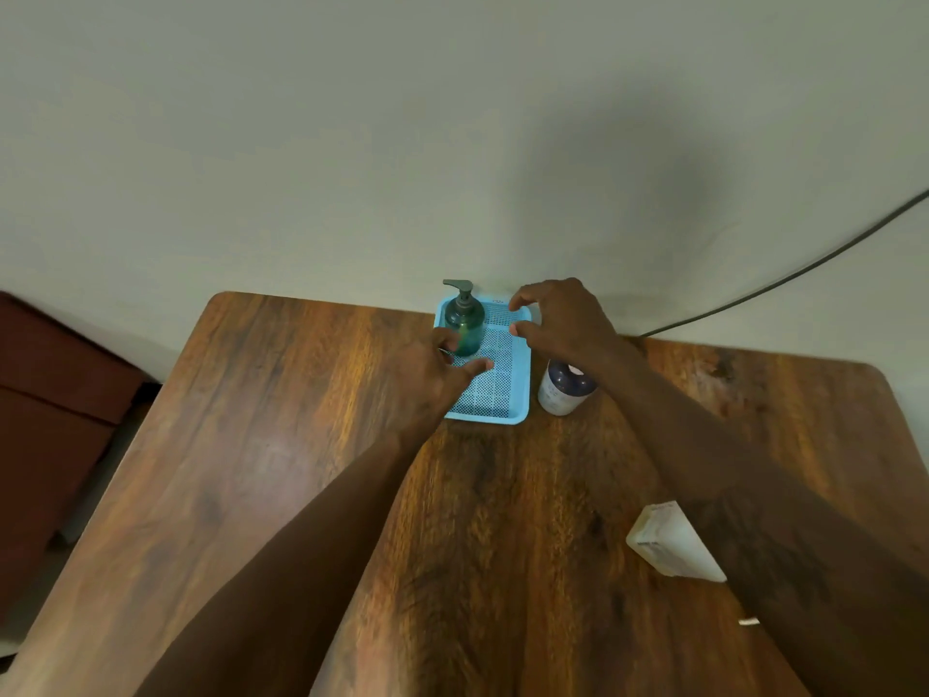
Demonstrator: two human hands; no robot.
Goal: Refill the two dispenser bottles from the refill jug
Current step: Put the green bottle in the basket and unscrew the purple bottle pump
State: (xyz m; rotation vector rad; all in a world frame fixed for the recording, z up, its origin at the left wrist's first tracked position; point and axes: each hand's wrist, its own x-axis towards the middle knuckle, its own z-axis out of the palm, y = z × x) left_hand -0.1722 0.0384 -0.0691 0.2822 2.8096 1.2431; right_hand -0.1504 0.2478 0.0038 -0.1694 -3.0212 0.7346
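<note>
In the head view, the green dispenser bottle (465, 321) stands upright in the far left corner of the blue tray (487, 419), which sits at the far middle of the worktop (301, 445), close to the wall. Its pump head is on. Just right of the tray, on the wood, stands a white bottle (555, 397) with a dark top. The right forearm partly hides it, so it cannot be told whether this is the second dispenser or the refill jug. A pale blocky container (673, 543) lies at the near right, half under the same arm, and what it is stays unclear.

The left hand (437, 367) reaches to the near side of the green bottle. Its grip is spread, with the fingers loosely bent and holding nothing. Whether a fingertip touches the bottle cannot be told. The right hand (563, 319) hovers over the far right part of the tray. Its grip is also apart, thumb and forefinger curved like a claw around empty air.

The refill looks barely begun, if at all. No cap is off, nothing is tilted to pour, and the fill levels cannot be read. Opening both bottles, pouring and closing them all seem to be left.
</note>
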